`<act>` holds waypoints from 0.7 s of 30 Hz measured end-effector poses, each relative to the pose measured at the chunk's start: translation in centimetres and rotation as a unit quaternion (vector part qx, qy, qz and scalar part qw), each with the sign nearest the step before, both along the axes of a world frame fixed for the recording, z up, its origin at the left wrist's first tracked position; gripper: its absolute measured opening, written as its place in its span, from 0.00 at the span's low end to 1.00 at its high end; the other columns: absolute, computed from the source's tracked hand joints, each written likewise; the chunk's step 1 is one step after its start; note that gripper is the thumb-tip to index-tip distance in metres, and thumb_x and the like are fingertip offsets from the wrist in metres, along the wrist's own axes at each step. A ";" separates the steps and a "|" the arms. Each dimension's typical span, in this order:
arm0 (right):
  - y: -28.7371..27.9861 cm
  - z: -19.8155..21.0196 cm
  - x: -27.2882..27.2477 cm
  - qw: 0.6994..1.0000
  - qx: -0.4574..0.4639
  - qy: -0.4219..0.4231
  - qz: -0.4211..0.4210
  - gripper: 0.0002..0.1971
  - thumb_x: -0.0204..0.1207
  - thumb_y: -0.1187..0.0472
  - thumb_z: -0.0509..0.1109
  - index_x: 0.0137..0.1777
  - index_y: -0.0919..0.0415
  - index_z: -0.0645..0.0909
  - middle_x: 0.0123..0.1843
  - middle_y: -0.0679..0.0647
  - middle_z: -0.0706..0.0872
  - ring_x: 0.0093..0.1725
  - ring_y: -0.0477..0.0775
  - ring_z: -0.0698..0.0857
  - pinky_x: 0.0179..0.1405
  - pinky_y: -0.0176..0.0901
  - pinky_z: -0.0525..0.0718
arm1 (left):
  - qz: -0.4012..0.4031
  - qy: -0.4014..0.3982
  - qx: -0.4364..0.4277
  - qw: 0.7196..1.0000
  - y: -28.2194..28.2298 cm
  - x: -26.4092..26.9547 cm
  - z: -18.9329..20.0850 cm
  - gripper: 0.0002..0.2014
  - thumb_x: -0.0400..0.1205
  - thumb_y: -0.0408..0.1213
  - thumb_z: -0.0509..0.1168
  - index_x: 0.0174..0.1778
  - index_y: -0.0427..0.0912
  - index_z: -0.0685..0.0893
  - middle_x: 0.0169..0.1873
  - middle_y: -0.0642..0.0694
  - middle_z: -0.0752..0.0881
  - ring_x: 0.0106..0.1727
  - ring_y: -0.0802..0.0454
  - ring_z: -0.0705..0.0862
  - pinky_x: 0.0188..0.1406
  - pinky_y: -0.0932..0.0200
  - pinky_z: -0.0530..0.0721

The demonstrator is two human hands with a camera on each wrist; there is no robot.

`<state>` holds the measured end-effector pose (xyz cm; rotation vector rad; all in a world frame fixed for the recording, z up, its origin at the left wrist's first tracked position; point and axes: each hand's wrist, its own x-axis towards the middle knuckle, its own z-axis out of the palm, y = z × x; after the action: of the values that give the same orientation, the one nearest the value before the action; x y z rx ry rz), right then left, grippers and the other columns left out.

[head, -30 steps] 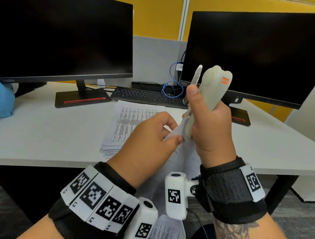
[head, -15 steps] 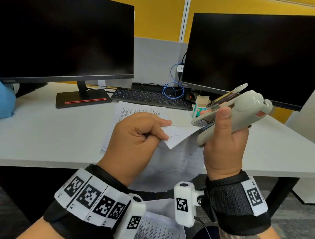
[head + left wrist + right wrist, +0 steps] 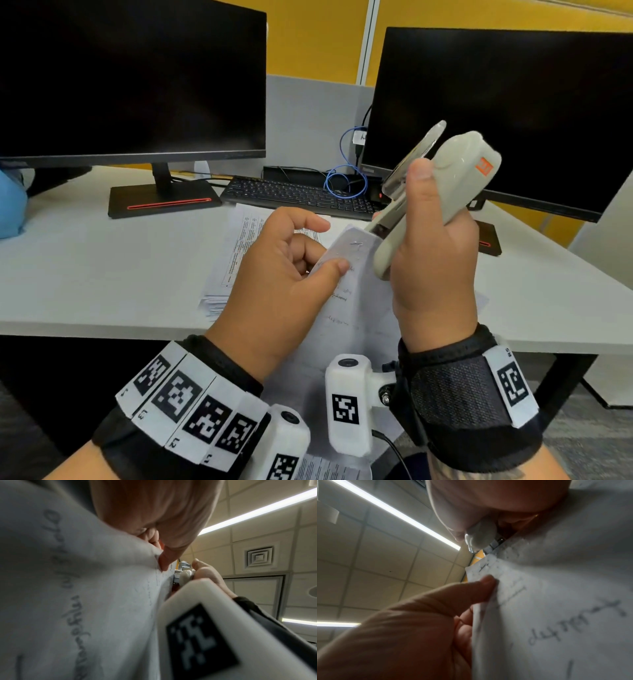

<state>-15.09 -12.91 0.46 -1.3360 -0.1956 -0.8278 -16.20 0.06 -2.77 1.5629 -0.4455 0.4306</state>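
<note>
Stapler (image 3: 455, 178) and paper sheet (image 3: 356, 308) held in the air over the near edge of the counter (image 3: 85, 274)

Right hand (image 3: 435, 274) is raised, fingers wrapped round the stapler's grey body and thumb laid along its side, so the tool tilts with its mouth down and to the left. Left hand (image 3: 274, 284) pinches the sheet between thumb and curled fingers just below its top corner, with the index finger lifted loose. That corner reaches the stapler's mouth, though whether it sits inside cannot be told. The sheet's lower part hangs past the counter edge, between the two wrists. Behind the hands lie a stack of printed pages (image 3: 246, 246) and a keyboard (image 3: 301, 195), with bare counter to the left and two dark monitors (image 3: 130, 78) beyond.
</note>
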 end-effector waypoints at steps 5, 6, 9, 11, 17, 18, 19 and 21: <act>0.3 0.3 -0.1 0.999 -0.017 0.001 -0.033 0.23 0.73 0.39 0.67 0.55 0.58 0.83 0.42 0.45 0.86 0.41 0.37 0.86 0.38 0.28 0.81 | -0.007 -0.009 -0.006 1.000 -0.2 -0.5 0.3 0.15 0.71 0.35 0.72 0.50 0.53 0.77 0.31 0.39 0.86 0.36 0.35 0.85 0.40 0.38 0.86; 0.3 0.3 -0.1 0.999 -0.017 0.001 -0.035 0.22 0.74 0.39 0.67 0.54 0.57 0.83 0.42 0.45 0.86 0.41 0.37 0.86 0.38 0.28 0.81 | -0.009 -0.009 -0.009 1.000 -0.2 -0.6 0.3 0.15 0.71 0.36 0.72 0.49 0.53 0.77 0.31 0.38 0.86 0.37 0.35 0.85 0.40 0.38 0.86; 0.4 0.7 -0.4 0.999 -0.022 -0.007 -0.030 0.19 0.71 0.37 0.69 0.46 0.52 0.83 0.34 0.39 0.85 0.39 0.36 0.86 0.36 0.27 0.81 | -0.015 -0.004 -0.023 1.000 -0.4 -0.7 0.3 0.15 0.71 0.35 0.72 0.48 0.53 0.77 0.32 0.36 0.85 0.37 0.32 0.84 0.39 0.37 0.85; 0.3 1.0 -0.5 0.999 -0.037 -0.017 -0.022 0.15 0.67 0.39 0.68 0.42 0.51 0.82 0.31 0.39 0.84 0.38 0.36 0.86 0.36 0.27 0.81 | -0.020 -0.007 -0.034 0.999 -0.6 -0.8 0.2 0.14 0.71 0.34 0.72 0.48 0.52 0.78 0.32 0.34 0.85 0.36 0.30 0.83 0.37 0.36 0.84; -0.1 0.8 -0.2 0.999 -0.035 -0.032 -0.001 0.12 0.74 0.45 0.74 0.42 0.53 0.82 0.31 0.40 0.84 0.36 0.39 0.85 0.37 0.33 0.82 | -0.055 -0.009 0.062 0.997 -0.4 -0.3 0.0 0.13 0.76 0.28 0.73 0.48 0.51 0.82 0.40 0.41 0.89 0.43 0.43 0.88 0.48 0.41 0.88; -0.3 0.5 -0.2 0.999 -0.033 -0.036 0.003 0.14 0.73 0.43 0.74 0.42 0.54 0.82 0.32 0.42 0.85 0.37 0.42 0.86 0.37 0.36 0.83 | -0.045 -0.020 0.083 0.995 -0.1 -0.1 -0.2 0.13 0.76 0.25 0.72 0.45 0.49 0.84 0.39 0.45 0.89 0.43 0.49 0.88 0.48 0.48 0.88; -0.4 0.2 -0.3 0.999 -0.032 -0.041 0.003 0.16 0.72 0.41 0.72 0.42 0.55 0.82 0.32 0.44 0.85 0.37 0.47 0.86 0.37 0.42 0.84 | -0.022 -0.037 0.092 0.995 0.2 0.2 -0.3 0.13 0.75 0.21 0.71 0.41 0.47 0.86 0.38 0.48 0.89 0.43 0.54 0.87 0.47 0.55 0.87; -1.0 -0.7 -0.5 0.998 -0.027 -0.056 -0.009 0.18 0.71 0.38 0.67 0.39 0.54 0.81 0.30 0.49 0.85 0.33 0.55 0.85 0.34 0.48 0.82 | 0.034 -0.082 0.090 0.992 1.0 0.5 -0.5 0.18 0.71 0.15 0.67 0.32 0.45 0.87 0.38 0.52 0.88 0.44 0.61 0.86 0.47 0.67 0.82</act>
<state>-15.55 -13.95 -0.24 -1.3443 -0.2968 -0.9183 -15.68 1.01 -3.27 1.7287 -0.5707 0.5868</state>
